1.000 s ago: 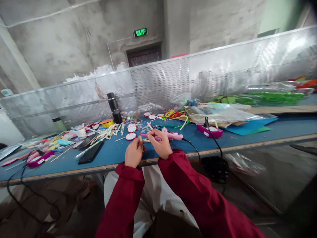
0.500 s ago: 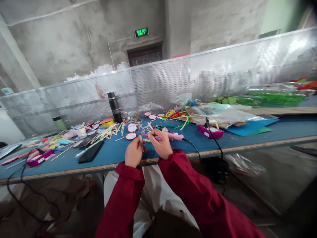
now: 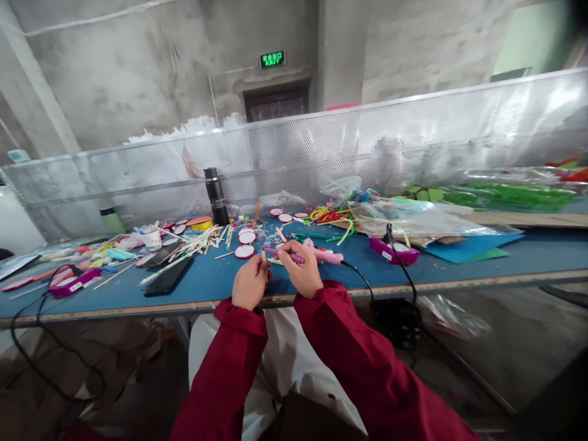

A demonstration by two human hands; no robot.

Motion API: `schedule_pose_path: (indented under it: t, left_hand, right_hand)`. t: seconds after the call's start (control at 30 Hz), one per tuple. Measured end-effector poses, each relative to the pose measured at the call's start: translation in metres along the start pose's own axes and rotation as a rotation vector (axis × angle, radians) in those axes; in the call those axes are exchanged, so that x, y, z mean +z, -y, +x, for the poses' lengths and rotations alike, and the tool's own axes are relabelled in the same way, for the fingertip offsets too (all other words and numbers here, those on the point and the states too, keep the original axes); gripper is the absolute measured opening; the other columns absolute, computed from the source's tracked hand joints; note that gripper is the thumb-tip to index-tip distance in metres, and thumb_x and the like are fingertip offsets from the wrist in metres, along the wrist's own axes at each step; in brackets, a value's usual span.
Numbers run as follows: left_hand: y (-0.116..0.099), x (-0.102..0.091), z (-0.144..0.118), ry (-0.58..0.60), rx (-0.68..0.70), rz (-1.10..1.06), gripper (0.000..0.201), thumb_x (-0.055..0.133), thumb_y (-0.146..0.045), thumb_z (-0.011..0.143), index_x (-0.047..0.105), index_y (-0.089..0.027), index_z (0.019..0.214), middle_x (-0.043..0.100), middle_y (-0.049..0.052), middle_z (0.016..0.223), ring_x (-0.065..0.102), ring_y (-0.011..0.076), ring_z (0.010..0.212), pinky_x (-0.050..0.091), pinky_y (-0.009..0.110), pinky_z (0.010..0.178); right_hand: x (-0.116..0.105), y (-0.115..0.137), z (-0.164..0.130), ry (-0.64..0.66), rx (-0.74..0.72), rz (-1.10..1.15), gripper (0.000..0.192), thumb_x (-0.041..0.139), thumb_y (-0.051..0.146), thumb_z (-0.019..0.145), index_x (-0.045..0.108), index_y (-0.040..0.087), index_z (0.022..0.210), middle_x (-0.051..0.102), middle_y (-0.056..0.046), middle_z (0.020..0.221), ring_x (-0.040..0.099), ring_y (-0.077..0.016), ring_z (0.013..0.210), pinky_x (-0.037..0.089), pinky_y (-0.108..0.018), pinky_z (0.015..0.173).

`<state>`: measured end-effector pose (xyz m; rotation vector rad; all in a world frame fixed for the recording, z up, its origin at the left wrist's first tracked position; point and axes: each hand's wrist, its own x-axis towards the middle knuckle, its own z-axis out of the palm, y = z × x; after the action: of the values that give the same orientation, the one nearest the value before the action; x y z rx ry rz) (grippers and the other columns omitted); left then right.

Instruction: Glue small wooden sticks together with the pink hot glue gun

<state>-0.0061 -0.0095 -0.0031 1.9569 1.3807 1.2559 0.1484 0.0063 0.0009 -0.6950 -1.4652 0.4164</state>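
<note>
My left hand (image 3: 249, 283) is closed around a small pale wooden stick (image 3: 264, 256), whose top end stands out above the fingers. In my right hand (image 3: 302, 268) is a purple pen (image 3: 296, 258), pinched between thumb and fingers, its tip pointing left and close to the stick. Whether the tip touches the stick is too small to tell. Just beyond the right hand lies a pink hot glue gun (image 3: 327, 255) with a black cord. Round white discs with red rims (image 3: 244, 252) lie beyond the left hand.
Left on the blue tabletop (image 3: 206, 288) are a black phone (image 3: 169, 277), craft sticks (image 3: 202, 245) and a purple box (image 3: 75, 282). A black bottle (image 3: 215, 197) stands at the back. Rightward lie another purple box (image 3: 394, 250), plastic bags (image 3: 413, 214) and blue sheets (image 3: 468, 244).
The whole view has shifted slightly as the head moved. Both hands keep nearly the same place and grip, with the pen still by the stick.
</note>
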Motion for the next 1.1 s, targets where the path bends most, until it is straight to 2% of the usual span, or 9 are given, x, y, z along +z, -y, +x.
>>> schedule_pose_path:
  t: [0.53,0.7,0.87,1.1]
  left_hand:
    - [0.0018,0.0001,-0.0016,-0.017,0.048,0.021,0.019,0.043,-0.027,0.101,0.058,-0.024,0.089,0.070,-0.001,0.069,0.060,0.0173,0.057,0.038,0.028,0.059]
    - [0.0010,-0.0005,-0.0012,-0.008,0.046,0.021,0.019,0.043,-0.027,0.102,0.058,-0.024,0.091,0.071,-0.001,0.070,0.060,0.0174,0.058,0.038,0.027,0.061]
    - [-0.0010,-0.0012,-0.0015,0.006,0.047,0.027,0.021,0.042,-0.027,0.103,0.058,-0.024,0.090,0.070,0.000,0.069,0.060,0.0179,0.059,0.037,0.028,0.060]
    - [-0.0016,-0.0014,-0.0016,0.008,0.051,0.034,0.020,0.043,-0.026,0.103,0.058,-0.024,0.091,0.071,-0.001,0.070,0.060,0.0172,0.058,0.038,0.027,0.061]
  right_hand:
    - [-0.0018,0.0047,-0.0007,0.019,0.022,-0.021,0.019,0.060,0.035,0.090,0.065,0.023,0.076,0.067,-0.001,0.076,0.060,-0.0184,0.074,0.048,-0.032,0.072]
    - [-0.0014,0.0043,-0.0010,-0.017,0.035,-0.032,0.019,0.059,0.035,0.091,0.065,0.024,0.076,0.067,0.000,0.076,0.059,-0.0181,0.073,0.048,-0.033,0.071]
    - [-0.0011,0.0045,-0.0008,0.028,0.050,-0.001,0.017,0.061,0.035,0.089,0.066,0.023,0.077,0.070,-0.001,0.077,0.063,-0.0196,0.075,0.049,-0.034,0.072]
    - [-0.0009,0.0082,-0.0009,-0.032,0.045,-0.016,0.017,0.060,0.033,0.089,0.066,0.023,0.075,0.068,0.000,0.075,0.061,-0.0184,0.072,0.049,-0.033,0.072]
